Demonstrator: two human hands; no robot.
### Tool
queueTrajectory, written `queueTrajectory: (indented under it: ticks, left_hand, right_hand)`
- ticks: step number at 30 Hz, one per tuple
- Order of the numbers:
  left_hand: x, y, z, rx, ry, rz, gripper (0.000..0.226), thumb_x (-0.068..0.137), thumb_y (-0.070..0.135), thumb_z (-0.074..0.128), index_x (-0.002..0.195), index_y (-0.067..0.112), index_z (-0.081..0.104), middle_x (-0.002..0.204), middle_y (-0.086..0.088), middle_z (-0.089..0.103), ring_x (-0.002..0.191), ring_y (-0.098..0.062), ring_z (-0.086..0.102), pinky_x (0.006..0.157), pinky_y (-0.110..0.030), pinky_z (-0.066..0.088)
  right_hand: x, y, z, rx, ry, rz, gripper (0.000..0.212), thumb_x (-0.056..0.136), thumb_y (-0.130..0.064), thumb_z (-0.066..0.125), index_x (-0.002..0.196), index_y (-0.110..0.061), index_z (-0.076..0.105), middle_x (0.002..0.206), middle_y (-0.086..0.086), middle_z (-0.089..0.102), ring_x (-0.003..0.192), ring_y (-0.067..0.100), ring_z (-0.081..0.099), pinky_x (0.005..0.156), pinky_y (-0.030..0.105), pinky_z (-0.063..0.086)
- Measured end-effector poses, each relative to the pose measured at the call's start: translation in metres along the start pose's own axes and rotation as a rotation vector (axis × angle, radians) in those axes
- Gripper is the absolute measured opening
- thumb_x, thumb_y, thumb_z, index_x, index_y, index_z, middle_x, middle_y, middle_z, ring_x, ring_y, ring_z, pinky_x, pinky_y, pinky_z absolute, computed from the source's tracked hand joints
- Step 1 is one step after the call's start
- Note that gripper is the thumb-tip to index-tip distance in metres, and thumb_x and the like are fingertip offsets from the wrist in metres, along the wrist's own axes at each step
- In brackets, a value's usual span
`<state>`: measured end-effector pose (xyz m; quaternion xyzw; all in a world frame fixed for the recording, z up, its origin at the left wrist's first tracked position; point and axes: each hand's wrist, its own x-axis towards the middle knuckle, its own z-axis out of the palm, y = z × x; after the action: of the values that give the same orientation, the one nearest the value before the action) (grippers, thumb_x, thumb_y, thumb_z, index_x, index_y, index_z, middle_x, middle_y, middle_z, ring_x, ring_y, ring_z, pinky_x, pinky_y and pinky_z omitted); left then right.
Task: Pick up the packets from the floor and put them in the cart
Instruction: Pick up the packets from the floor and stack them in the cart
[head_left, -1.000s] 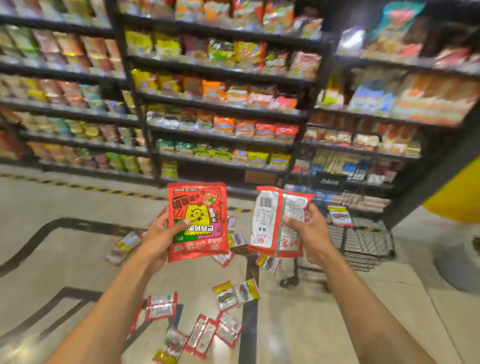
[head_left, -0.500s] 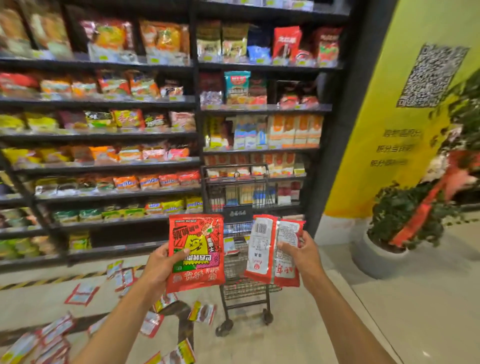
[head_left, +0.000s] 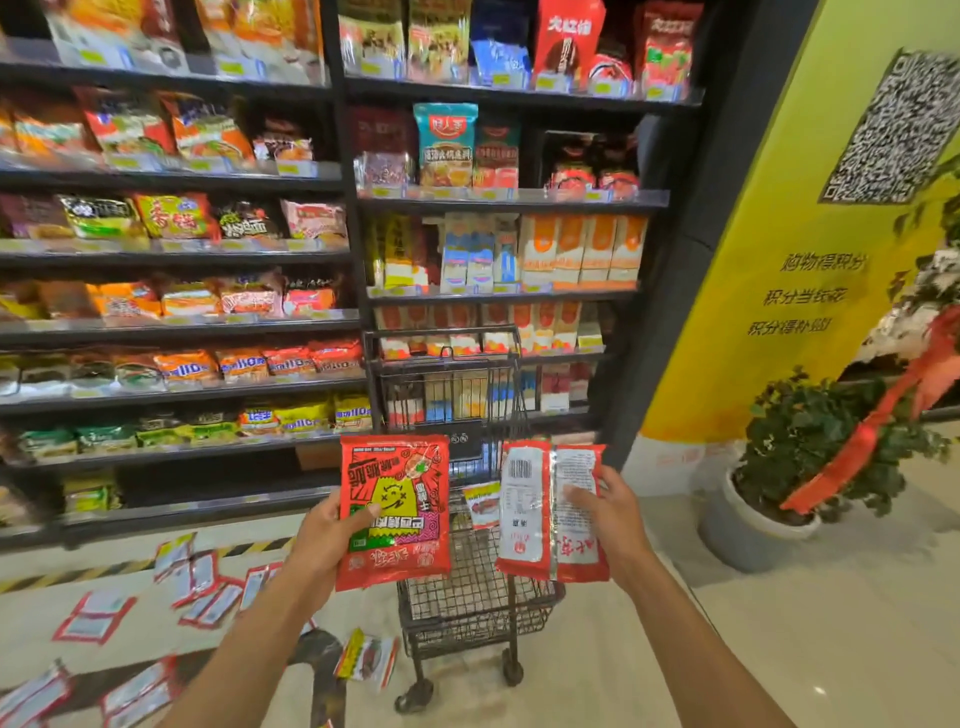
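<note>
Head view: a red snack packet (head_left: 393, 512), printed face out, was gripped in the left hand (head_left: 324, 540), thumb across its front, while the right hand (head_left: 610, 519) held a second packet (head_left: 550, 512) showing its barcode side. Both were raised in front of the black wire cart (head_left: 467, 595), where one small packet (head_left: 482, 504) sat inside. More packets (head_left: 96, 618) lay scattered on the floor to the left, below stocked shelves (head_left: 171, 325); a potted plant (head_left: 810, 447) stood at right.

Left hand (head_left: 332, 538) and right hand (head_left: 610, 522) bare. Left forearm (head_left: 260, 642) and right forearm (head_left: 693, 644) bare too, slender, uncovered to the frame's lower edge (upper arms out of view).
</note>
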<state>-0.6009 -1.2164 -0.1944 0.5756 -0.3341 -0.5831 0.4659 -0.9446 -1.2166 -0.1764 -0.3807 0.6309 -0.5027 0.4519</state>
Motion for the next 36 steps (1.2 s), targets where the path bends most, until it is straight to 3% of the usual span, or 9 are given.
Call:
queueTrajectory:
  ticks: [9, 16, 21, 24, 27, 30, 32, 34, 36]
  left_hand:
    - [0.151, 0.009, 0.022, -0.013, 0.105, -0.1, 0.021, 0.097, 0.011, 0.071, 0.116, 0.02, 0.071, 0.103, -0.01, 0.081, 0.093, -0.037, 0.078, 0.091, -0.062, 0.059]
    - [0.253, -0.002, 0.053, -0.014, 0.16, -0.178, 0.014, 0.096, 0.009, 0.072, 0.108, 0.016, 0.07, 0.096, -0.01, 0.082, 0.083, -0.033, 0.079, 0.067, -0.04, 0.062]
    - [0.348, -0.023, 0.072, 0.0, 0.218, -0.33, 0.015, 0.093, 0.004, 0.073, 0.106, 0.014, 0.074, 0.102, -0.017, 0.08, 0.089, -0.042, 0.078, 0.082, -0.058, 0.062]
    - [0.411, -0.044, 0.083, 0.008, 0.283, -0.439, 0.018, 0.092, -0.003, 0.072, 0.105, 0.01, 0.074, 0.097, -0.017, 0.08, 0.08, -0.038, 0.077, 0.068, -0.05, 0.065]
    - [0.476, -0.076, 0.089, 0.031, 0.352, -0.494, 0.02, 0.091, -0.004, 0.072, 0.101, 0.012, 0.074, 0.102, -0.02, 0.079, 0.084, -0.039, 0.076, 0.071, -0.05, 0.064]
    - [0.533, -0.118, 0.089, 0.082, 0.418, -0.555, 0.021, 0.092, -0.005, 0.071, 0.096, 0.017, 0.071, 0.09, -0.01, 0.077, 0.072, -0.028, 0.075, 0.058, -0.041, 0.064]
    - [0.565, -0.155, 0.083, 0.129, 0.453, -0.608, 0.021, 0.092, 0.0, 0.073, 0.095, 0.02, 0.072, 0.087, -0.004, 0.078, 0.077, -0.03, 0.076, 0.072, -0.054, 0.065]
    - [0.59, -0.189, 0.079, 0.189, 0.477, -0.636, 0.019, 0.093, 0.001, 0.073, 0.095, 0.02, 0.072, 0.084, -0.002, 0.077, 0.084, -0.034, 0.075, 0.08, -0.055, 0.063]
    - [0.612, -0.219, 0.077, 0.27, 0.484, -0.621, 0.013, 0.094, 0.001, 0.069, 0.1, 0.013, 0.071, 0.084, -0.002, 0.074, 0.083, -0.032, 0.072, 0.07, -0.031, 0.06]
  right_hand:
    - [0.154, 0.007, 0.051, -0.057, -0.064, 0.105, 0.038, 0.094, -0.01, 0.075, 0.127, -0.019, 0.059, 0.111, 0.006, 0.079, 0.087, 0.028, 0.08, 0.081, 0.057, 0.065]
    - [0.263, 0.045, 0.083, -0.081, -0.092, 0.228, 0.032, 0.094, -0.005, 0.074, 0.121, -0.016, 0.064, 0.107, 0.006, 0.08, 0.088, 0.028, 0.08, 0.083, 0.056, 0.064]
    - [0.36, 0.09, 0.112, -0.136, -0.108, 0.321, 0.028, 0.093, -0.001, 0.073, 0.114, -0.018, 0.065, 0.107, 0.007, 0.079, 0.088, 0.028, 0.08, 0.082, 0.053, 0.065]
    - [0.419, 0.125, 0.13, -0.18, -0.11, 0.414, 0.029, 0.091, 0.001, 0.075, 0.111, -0.017, 0.064, 0.11, 0.01, 0.078, 0.093, 0.032, 0.078, 0.087, 0.058, 0.063]
    - [0.474, 0.169, 0.152, -0.236, -0.097, 0.473, 0.031, 0.09, 0.0, 0.076, 0.113, -0.016, 0.064, 0.109, 0.008, 0.079, 0.096, 0.031, 0.077, 0.091, 0.057, 0.061]
    - [0.521, 0.213, 0.177, -0.321, -0.095, 0.503, 0.029, 0.092, 0.006, 0.07, 0.115, -0.007, 0.058, 0.098, -0.001, 0.074, 0.094, 0.027, 0.073, 0.081, 0.036, 0.063]
    - [0.547, 0.248, 0.192, -0.366, -0.079, 0.502, 0.03, 0.093, 0.01, 0.066, 0.111, -0.008, 0.052, 0.086, -0.008, 0.066, 0.079, 0.02, 0.067, 0.057, 0.011, 0.051]
    - [0.571, 0.285, 0.206, -0.416, -0.071, 0.502, 0.031, 0.094, 0.011, 0.064, 0.11, -0.011, 0.049, 0.08, -0.004, 0.063, 0.067, 0.015, 0.059, 0.044, 0.007, 0.042]
    - [0.59, 0.327, 0.217, -0.474, -0.068, 0.515, 0.029, 0.093, 0.009, 0.065, 0.112, -0.009, 0.052, 0.079, -0.003, 0.064, 0.066, 0.017, 0.059, 0.044, 0.009, 0.042]
